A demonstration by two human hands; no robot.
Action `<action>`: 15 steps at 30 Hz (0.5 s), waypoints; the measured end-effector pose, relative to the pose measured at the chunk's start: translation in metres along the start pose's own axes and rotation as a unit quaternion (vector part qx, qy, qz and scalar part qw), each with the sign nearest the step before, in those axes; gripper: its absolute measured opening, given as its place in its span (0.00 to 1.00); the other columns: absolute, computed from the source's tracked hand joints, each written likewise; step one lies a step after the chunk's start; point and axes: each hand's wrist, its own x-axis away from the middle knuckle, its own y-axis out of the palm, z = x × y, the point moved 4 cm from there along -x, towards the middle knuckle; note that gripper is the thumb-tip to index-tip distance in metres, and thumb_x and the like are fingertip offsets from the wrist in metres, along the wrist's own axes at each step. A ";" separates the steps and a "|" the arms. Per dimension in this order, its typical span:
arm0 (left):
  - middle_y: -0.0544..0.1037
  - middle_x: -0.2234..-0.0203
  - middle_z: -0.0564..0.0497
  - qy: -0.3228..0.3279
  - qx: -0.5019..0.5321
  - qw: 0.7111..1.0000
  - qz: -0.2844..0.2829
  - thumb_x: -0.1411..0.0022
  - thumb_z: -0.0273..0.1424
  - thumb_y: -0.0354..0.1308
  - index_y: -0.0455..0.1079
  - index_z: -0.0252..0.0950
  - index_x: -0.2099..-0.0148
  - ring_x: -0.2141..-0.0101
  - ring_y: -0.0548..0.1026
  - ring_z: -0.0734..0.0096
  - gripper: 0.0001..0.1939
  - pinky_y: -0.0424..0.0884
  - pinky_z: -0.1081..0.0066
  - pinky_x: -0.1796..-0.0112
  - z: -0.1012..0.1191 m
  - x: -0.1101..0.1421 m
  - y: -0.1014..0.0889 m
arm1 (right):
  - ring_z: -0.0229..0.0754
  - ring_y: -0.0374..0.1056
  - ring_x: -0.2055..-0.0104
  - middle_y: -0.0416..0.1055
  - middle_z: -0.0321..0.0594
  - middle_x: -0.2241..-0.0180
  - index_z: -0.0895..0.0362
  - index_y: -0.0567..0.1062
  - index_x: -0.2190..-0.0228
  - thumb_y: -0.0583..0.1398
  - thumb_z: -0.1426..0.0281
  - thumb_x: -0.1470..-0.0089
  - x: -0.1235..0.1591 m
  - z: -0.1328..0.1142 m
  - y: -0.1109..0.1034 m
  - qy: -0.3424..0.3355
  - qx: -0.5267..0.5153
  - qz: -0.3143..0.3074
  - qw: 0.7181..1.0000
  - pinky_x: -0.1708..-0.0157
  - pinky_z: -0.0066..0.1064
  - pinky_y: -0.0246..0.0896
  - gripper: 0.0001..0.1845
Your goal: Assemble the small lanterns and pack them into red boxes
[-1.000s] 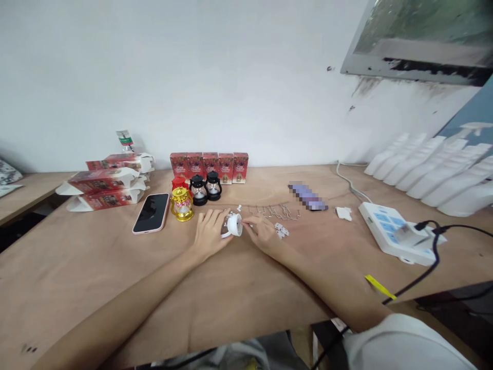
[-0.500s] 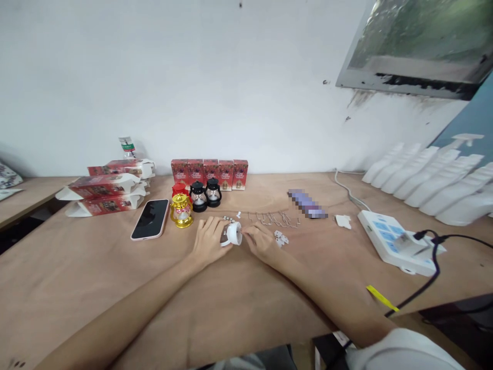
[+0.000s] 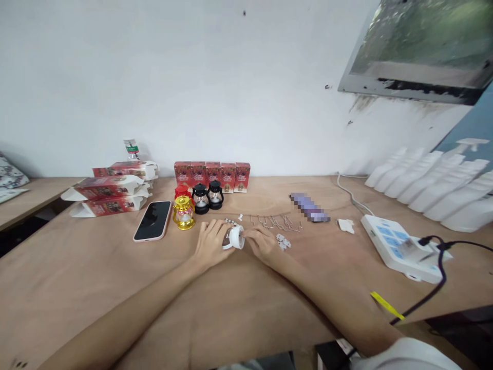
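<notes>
My left hand [image 3: 210, 240] is wrapped round a small white lantern [image 3: 238, 237], which is tipped on its side with its round base turned toward my right hand [image 3: 264, 241]. The fingers of that right hand are pinched together at the base; whatever they hold is too small to make out. Left of my hands stand a gold lantern [image 3: 184, 213], a red lantern [image 3: 182, 191] and two black lanterns, one [image 3: 201, 199] beside the other [image 3: 215, 195]. Thin bent wire handles [image 3: 283, 222] and small white plastic pieces [image 3: 283, 241] lie just beyond my right hand.
Red boxes [image 3: 212, 177] stand in a row near the wall. Flattened red cartons [image 3: 111, 190] are piled at the left, near a phone [image 3: 153, 221]. At right are a blurred purple item [image 3: 310, 207], a power strip [image 3: 396, 246] with cables and several white bottles [image 3: 431, 180].
The whole view has shifted slightly, so everything sits a little lower and further right. My right fingertips have moved slightly at the lantern's base; the left hand keeps its hold.
</notes>
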 end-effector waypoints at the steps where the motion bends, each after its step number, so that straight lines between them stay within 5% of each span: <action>1: 0.76 0.60 0.47 -0.001 0.001 1.000 0.001 0.47 0.33 0.59 0.66 0.36 0.55 0.60 0.70 0.61 0.17 0.55 0.64 0.64 0.000 0.000 0.000 | 0.39 0.69 0.70 0.74 0.39 0.72 0.55 0.67 0.63 0.53 0.80 0.43 0.001 0.001 0.000 0.009 -0.007 0.005 1.000 0.72 0.29 0.68 0.09; 7: 0.76 0.61 0.46 -0.020 -0.001 1.000 0.009 0.48 0.33 0.60 0.66 0.36 0.55 0.61 0.71 0.60 0.17 0.54 0.63 0.64 -0.002 0.000 -0.001 | 0.41 0.74 0.65 0.76 0.41 0.69 0.53 0.65 0.62 0.54 0.74 0.42 0.005 0.010 0.001 0.143 -0.108 0.005 0.984 0.67 0.33 0.70 0.06; 11: 0.76 0.61 0.46 -0.028 -0.001 1.000 0.007 0.48 0.34 0.59 0.67 0.36 0.54 0.61 0.71 0.60 0.17 0.54 0.63 0.64 -0.002 -0.001 -0.001 | 0.42 0.75 0.61 0.78 0.37 0.70 0.52 0.62 0.59 0.58 0.67 0.44 0.010 0.020 0.006 0.312 -0.227 0.003 0.923 0.57 0.38 0.68 0.11; 15: 0.76 0.60 0.46 -0.021 0.000 1.000 0.004 0.48 0.34 0.59 0.67 0.35 0.54 0.61 0.71 0.60 0.18 0.54 0.63 0.64 -0.002 -0.001 0.000 | 0.43 0.75 0.62 0.78 0.36 0.71 0.53 0.64 0.62 0.61 0.62 0.49 0.014 0.025 0.012 0.380 -0.300 0.030 0.875 0.55 0.40 0.67 0.14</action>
